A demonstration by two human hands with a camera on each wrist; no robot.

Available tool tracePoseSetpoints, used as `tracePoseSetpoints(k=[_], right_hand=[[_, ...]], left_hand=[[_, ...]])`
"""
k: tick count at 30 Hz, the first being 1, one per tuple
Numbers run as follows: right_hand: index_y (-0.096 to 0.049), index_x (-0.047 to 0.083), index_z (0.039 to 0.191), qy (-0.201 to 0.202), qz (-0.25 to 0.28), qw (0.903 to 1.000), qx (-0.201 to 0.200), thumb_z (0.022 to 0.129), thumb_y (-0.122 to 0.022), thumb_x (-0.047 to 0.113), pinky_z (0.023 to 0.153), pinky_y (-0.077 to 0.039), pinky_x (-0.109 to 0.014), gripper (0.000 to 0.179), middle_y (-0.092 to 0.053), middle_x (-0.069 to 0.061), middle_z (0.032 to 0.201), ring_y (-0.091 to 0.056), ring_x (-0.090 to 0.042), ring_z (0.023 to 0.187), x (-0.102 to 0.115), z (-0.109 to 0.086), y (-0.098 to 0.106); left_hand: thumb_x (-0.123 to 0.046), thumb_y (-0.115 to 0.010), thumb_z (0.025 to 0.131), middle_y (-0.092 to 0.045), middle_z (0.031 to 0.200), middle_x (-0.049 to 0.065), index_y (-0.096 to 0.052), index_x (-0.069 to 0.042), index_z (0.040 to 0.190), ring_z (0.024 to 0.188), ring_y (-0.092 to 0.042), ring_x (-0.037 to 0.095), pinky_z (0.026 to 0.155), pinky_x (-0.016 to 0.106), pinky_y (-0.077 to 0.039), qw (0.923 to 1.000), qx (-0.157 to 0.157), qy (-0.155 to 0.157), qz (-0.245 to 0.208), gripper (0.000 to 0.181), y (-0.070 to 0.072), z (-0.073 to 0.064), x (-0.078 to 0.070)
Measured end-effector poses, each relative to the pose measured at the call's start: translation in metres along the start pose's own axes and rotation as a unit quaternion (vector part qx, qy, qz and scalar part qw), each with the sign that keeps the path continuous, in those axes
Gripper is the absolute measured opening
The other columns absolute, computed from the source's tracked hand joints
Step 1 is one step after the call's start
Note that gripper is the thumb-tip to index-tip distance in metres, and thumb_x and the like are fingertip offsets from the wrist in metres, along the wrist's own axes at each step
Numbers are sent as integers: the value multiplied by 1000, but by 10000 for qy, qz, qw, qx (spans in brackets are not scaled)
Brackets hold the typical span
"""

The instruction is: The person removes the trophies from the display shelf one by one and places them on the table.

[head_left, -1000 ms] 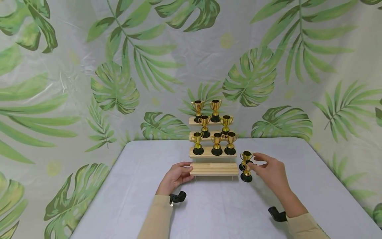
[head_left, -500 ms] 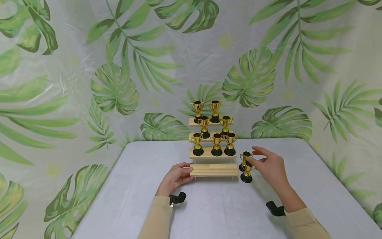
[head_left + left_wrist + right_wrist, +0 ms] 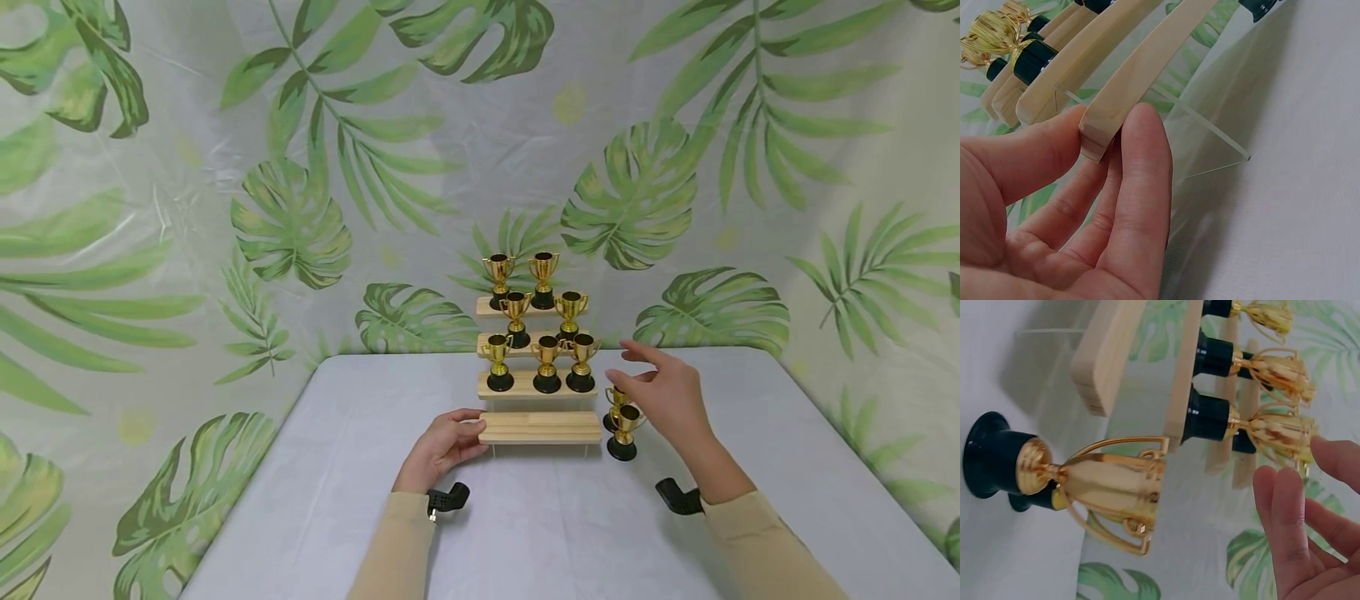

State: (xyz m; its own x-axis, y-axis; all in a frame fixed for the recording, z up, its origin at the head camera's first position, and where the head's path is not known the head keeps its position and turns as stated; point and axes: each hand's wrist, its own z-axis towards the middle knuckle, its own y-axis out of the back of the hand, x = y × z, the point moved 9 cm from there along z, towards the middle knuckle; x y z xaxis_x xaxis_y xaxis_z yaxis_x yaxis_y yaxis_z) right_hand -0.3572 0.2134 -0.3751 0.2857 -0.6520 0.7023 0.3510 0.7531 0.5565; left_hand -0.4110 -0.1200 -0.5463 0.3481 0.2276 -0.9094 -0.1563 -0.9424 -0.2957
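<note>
Now our right hand (image 3: 663, 392) sits higher and further left than before, off front gold trophy cup with round black base (image 3: 624, 429); cup upright on white tabletop (image 3: 525, 533), just beside right edge of lowest pale wooden shelf (image 3: 540, 427). Right grip wide, thumb and fingertips apart. Left hand (image 3: 442, 442) unmoved, grip pinching left end of that shelf. Open room: broad tabletop ahead of shelf and to our right.
</note>
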Motion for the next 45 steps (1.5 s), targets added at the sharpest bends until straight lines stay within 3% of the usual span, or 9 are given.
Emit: tracePoseSetpoints(k=[15, 24, 32, 45], right_hand=[[-54, 21, 146, -105, 523, 9976, 448, 89, -78, 38, 56, -58, -34, 64, -65, -16, 128, -73, -24, 76, 11, 25, -21], [-56, 19, 145, -142, 672, 9964, 505, 89, -79, 34, 61, -60, -36, 62, -65, -14, 128, -72, -20, 76, 15, 31, -31], [-57, 18, 143, -41, 869, 9943, 610, 91, -77, 36, 60, -60, -34, 59, -61, -16, 131, -73, -29, 82, 14, 36, -42], [-59, 16, 141, -104, 856, 9932, 778, 92, -76, 36, 61, -59, -35, 55, -59, -17, 133, -72, -27, 82, 12, 39, -49]], left_hand=[[-3, -70, 93, -68, 107, 19, -57, 3, 134, 88, -70, 22, 75, 33, -60, 10000, -4, 21, 30, 43, 1, 0, 1], [-3, -71, 92, -67, 107, 18, -57, 3, 134, 88, -70, 22, 75, 34, -60, 10000, 16, -5, 24, 44, 0, 1, 1], [-3, -71, 92, -67, 107, 19, -58, 3, 133, 88, -70, 22, 75, 34, -60, 10000, 30, -10, 37, 43, 1, 0, 1], [-4, -71, 93, -67, 109, 18, -57, 4, 133, 89, -70, 22, 78, 34, -60, 9999, 84, -70, 82, 43, 0, -2, 1]])
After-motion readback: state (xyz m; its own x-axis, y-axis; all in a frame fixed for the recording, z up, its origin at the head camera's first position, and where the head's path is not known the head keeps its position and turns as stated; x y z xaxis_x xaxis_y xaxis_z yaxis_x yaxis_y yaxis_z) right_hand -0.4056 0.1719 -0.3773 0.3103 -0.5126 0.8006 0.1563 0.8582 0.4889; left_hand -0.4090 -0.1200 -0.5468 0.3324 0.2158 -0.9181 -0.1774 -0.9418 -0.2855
